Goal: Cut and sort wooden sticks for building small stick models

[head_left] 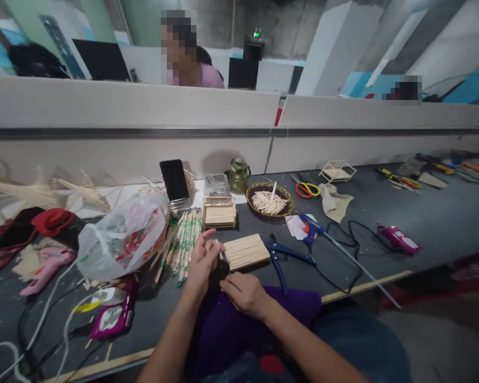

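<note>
My left hand (203,259) is raised at the left end of a flat stack of pale wooden sticks (247,251). Its thumb and fingers are bent together, and whatever they pinch is too small to make out. Just below, my right hand (245,293) has its fingers curled and pressed together at a dark patch (219,270) between the hands; what they hold is hidden. A purple cloth (299,301) covers my lap under both hands. Blue-handled pliers (279,260) lie right of the stack. Chopsticks in green-printed wrappers (186,239) lie to the left.
Behind the stack are a small wooden stick frame (219,214), a basket (289,210) of short sticks and a green jar (238,175). A blue glue gun (311,226) and scissors (308,190) lie right. A plastic bag (120,239) and cables stand left. Two people are beyond the partition (123,106).
</note>
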Available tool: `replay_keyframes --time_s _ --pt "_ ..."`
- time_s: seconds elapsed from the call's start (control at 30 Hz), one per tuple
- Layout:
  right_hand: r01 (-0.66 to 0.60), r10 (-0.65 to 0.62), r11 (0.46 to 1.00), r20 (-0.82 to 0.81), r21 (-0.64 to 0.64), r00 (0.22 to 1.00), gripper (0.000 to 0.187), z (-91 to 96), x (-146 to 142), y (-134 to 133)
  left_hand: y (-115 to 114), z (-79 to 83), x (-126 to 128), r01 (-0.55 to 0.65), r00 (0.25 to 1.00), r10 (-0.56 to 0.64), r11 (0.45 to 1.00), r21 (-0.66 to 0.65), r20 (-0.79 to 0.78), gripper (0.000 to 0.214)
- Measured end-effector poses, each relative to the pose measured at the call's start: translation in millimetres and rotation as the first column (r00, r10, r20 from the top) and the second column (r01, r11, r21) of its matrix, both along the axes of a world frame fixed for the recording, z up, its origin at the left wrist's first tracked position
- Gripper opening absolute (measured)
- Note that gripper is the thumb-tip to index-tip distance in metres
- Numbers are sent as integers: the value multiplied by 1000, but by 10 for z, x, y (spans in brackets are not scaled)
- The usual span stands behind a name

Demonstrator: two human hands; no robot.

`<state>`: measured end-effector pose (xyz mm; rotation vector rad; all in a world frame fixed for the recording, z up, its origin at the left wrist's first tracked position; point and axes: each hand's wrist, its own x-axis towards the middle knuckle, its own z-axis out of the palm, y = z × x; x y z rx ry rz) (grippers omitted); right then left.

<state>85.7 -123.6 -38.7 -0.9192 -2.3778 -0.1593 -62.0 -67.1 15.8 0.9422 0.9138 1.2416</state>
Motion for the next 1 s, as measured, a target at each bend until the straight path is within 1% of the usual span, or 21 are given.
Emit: replay_keyframes --time_s 0.03,0.07,0.1,0.13,0.17,0.23,0.27,0.33,0.4,0.43,0.47,0.5,0.53,0.6,0.67,0.77,0.83,0.9,0.93,0.97,1.0 --pt "2 -3 1000 -7 -10 1000 16 17 24 -11 -116 -85 -70 -29 994 31 999 25 -101 44" --pt "8 -8 1000 -12 -23 1000 17 39 59 -32 -232 -176 -131 -71 973 84 995 70 -216 42" --pt "22 -23 999 -16 -38 1000 17 63 109 -64 -343 -270 -181 -104 932 137 988 116 -335 42" --pt "47 -48 997 -25 -56 999 17 88 173 -109 -445 -361 -216 -129 875 188 979 158 -446 42" --pt "87 -90 993 -39 -78 995 18 112 253 -166 -533 -445 -235 -133 810 212 974 182 -546 43" --pt "211 -221 968 -69 -134 973 19 142 456 -308 -652 -577 -233 -115 675 233 970 212 -700 43" --pt "286 -301 943 -72 -168 951 19 147 575 -387 -680 -623 -218 -99 614 244 967 233 -751 42" --pt "441 -459 871 -37 -218 888 21 136 829 -540 -680 -680 -183 -44 518 247 964 263 -819 40" --pt "557 -575 793 2 -246 818 24 107 1084 -668 -641 -715 -164 28 437 244 958 284 -866 40" --pt "588 -603 766 24 -258 797 26 89 1202 -716 -621 -734 -165 65 395 241 955 289 -886 41" --pt "592 -602 761 49 -267 797 28 68 1311 -753 -607 -757 -173 103 356 240 950 294 -903 41" --pt "568 -571 774 76 -280 817 30 44 1408 -777 -602 -784 -187 132 322 240 946 295 -916 41" --pt "516 -511 801 103 -304 853 32 15 1490 -787 -604 -814 -204 160 297 233 944 289 -926 42" --pt "438 -412 822 150 -365 899 32 -59 1611 -768 -622 -881 -244 206 277 221 937 282 -935 45" --pt "374 -337 840 161 -394 928 20 -139 1679 -689 -640 -937 -276 253 275 193 931 264 -942 49" --pt "355 -299 827 195 -436 934 15 -208 1719 -460 -628 -971 -282 321 285 83 931 177 -955 53" --pt "369 -302 816 217 -445 928 13 -196 1730 -251 -588 -955 -253 300 275 3 950 88 -962 54" --pt "378 -300 810 237 -448 924 11 -159 1735 -38 -529 -911 -210 146 232 -79 988 -46 -969 51" --pt "377 -294 812 246 -446 924 12 -142 1734 56 -495 -882 -189 65 221 -133 991 -121 -966 50" --pt "369 -282 820 252 -438 926 14 -128 1728 135 -461 -851 -171 13 229 -174 984 -176 -958 50" --pt "364 -274 828 258 -427 927 17 -119 1720 197 -430 -819 -158 -14 241 -206 976 -216 -948 50"
